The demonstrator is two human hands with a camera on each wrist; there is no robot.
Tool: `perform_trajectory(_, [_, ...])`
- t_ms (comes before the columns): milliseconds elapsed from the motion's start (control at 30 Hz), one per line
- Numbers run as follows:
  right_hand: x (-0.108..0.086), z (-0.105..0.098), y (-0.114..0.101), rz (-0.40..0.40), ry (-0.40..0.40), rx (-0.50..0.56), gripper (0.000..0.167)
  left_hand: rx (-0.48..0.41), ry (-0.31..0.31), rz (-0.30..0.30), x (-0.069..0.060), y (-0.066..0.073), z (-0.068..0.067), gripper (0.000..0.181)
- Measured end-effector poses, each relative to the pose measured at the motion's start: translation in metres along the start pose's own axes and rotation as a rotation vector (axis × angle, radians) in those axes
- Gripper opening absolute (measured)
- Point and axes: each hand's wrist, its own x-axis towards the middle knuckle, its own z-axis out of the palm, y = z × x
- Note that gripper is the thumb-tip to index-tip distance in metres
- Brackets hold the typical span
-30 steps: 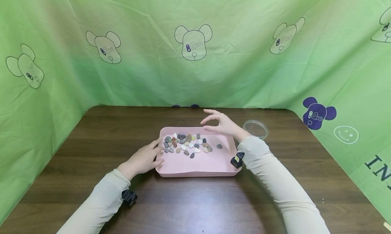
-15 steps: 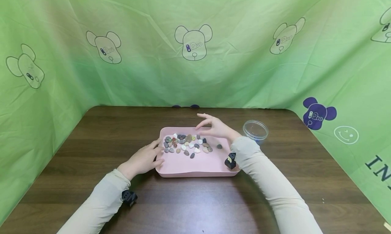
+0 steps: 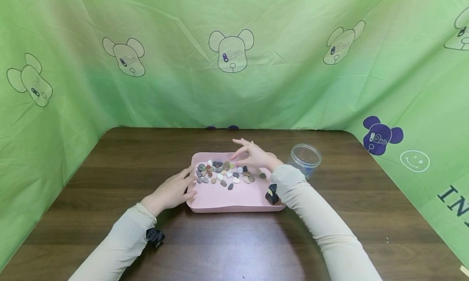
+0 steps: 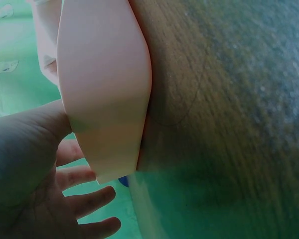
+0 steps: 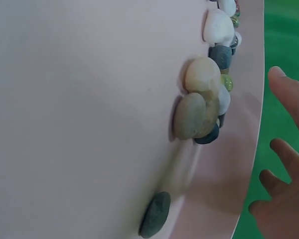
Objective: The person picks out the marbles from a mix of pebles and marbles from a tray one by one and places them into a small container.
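Here | pink tray [image 3: 234,197]: pebbles [image 3: 236,180], coloured marbles [image 3: 210,174] | clear jar [image 3: 305,160]: near tray

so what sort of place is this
Probably a makeshift recording booth, though the room beyond is hidden: a green cloth printed with cartoon heads hangs behind and beside the wooden table, and a small black device, likely a camera, sits at each wrist.

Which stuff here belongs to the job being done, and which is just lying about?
Seemingly in use:
- pink tray, left hand at its edge
- stones and marbles, near the right hand

Seemingly just lying about:
- clear container, no hand on it
- pale object, lower right corner
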Motion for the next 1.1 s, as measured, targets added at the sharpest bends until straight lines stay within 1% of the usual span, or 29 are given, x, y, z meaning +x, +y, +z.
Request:
perform_trajectory(333, [0.003, 0.007, 0.002, 0.052, -0.003, -0.04, 0.018, 0.001, -0.004, -0.005, 0.001, 0.0, -0.001, 0.044])
perform_trajectory(567, [0.005, 0.012, 0.004, 0.05, 0.005, -0.091, 0.017, -0.002, -0.009, -0.008, 0.0, 0.0, -0.001, 0.045])
perform_trajectory(933, [0.007, 0.015, 0.003, 0.095, -0.011, -0.163, 0.018, -0.006, -0.005, -0.004, -0.001, 0.002, -0.002, 0.044])
perform_trajectory(1100, [0.007, 0.016, 0.003, 0.089, -0.015, -0.196, 0.017, -0.007, -0.004, -0.003, -0.001, 0.002, -0.002, 0.044])
